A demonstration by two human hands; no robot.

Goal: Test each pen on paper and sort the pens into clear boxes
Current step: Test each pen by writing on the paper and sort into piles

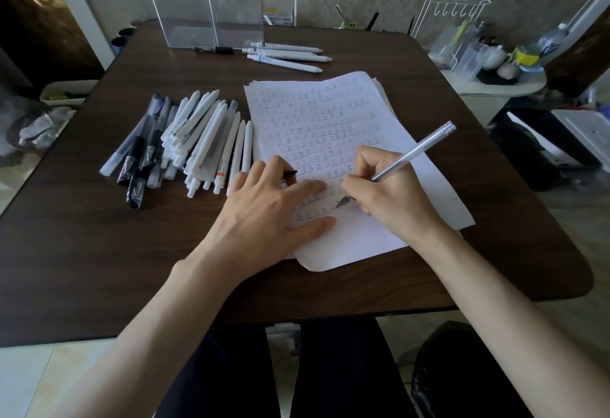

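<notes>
Pen [409, 155], clear-barrelled, sits in our right hand [386, 193], gripped between thumb and fingers near its dark tip. The tip touches the paper [330, 110] at the lower rows of small written marks, and the back end slants up and away to the right. Our left hand [264, 206] lies on the paper's near left part, with thumb and forefinger pressed flat. Its other fingers curl round a small black cap [291, 173], whose end pokes out. The paper is a loose stack on the dark table [132, 252]. Just left of it we see the pile [191, 140] of white, clear and black pens, lying side by side and overlapping. At the table's far edge stands the clear box [204, 5]. Four pens [284, 54] lie on the table in front of it: three white and one dark.
</notes>
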